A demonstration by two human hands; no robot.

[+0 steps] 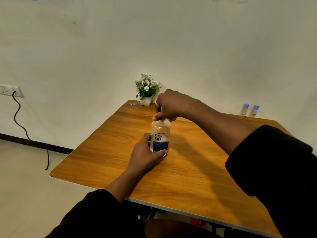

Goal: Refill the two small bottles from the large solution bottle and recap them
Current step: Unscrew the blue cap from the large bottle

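Note:
The large clear solution bottle (160, 133), with a blue and white label, stands upright near the middle of the wooden table (188, 165). My left hand (145, 152) grips its lower body from the left. My right hand (169, 104) curls over the top and pinches the blue cap (162, 119), most of which it hides. Two small clear bottles, one (244, 109) beside the other (254, 111), stand with blue caps on at the table's far right edge against the wall, well away from both hands.
A small white pot of artificial flowers (146, 90) sits at the far corner of the table, just behind my right hand. A wall socket with a black cable (18, 115) is at the left. The table's near edge runs across the lower frame.

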